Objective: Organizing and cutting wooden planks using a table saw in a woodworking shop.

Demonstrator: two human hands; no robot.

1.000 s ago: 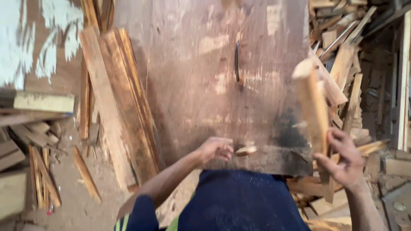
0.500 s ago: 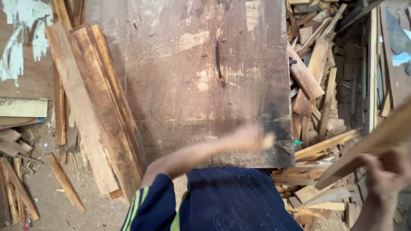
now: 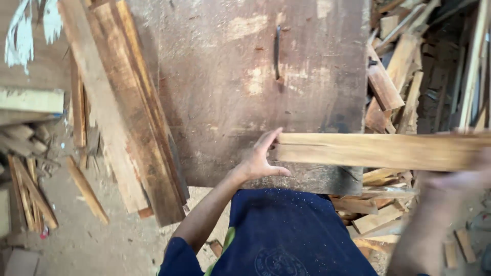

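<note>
Worn saw desk [image 3: 230,76], scrap wood around | left hand [image 3: 261,161] open, fingertips on plank [image 3: 378,151] end | right hand [image 3: 460,179] blurred, grip unclear | plank looked stiff, light; best held at both ends

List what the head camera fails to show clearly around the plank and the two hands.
- Right hand: motion-blurred, so its grip on the plank is unclear.
- Plank's right end: blurred, lost behind that hand.
- Left hand: palm hidden; only fingertips meet the plank's end.
- Slot in the saw table: too dark to see any blade.

Plank [image 3: 378,151] across table [image 3: 230,102]; boards [image 3: 123,112] left.
</note>
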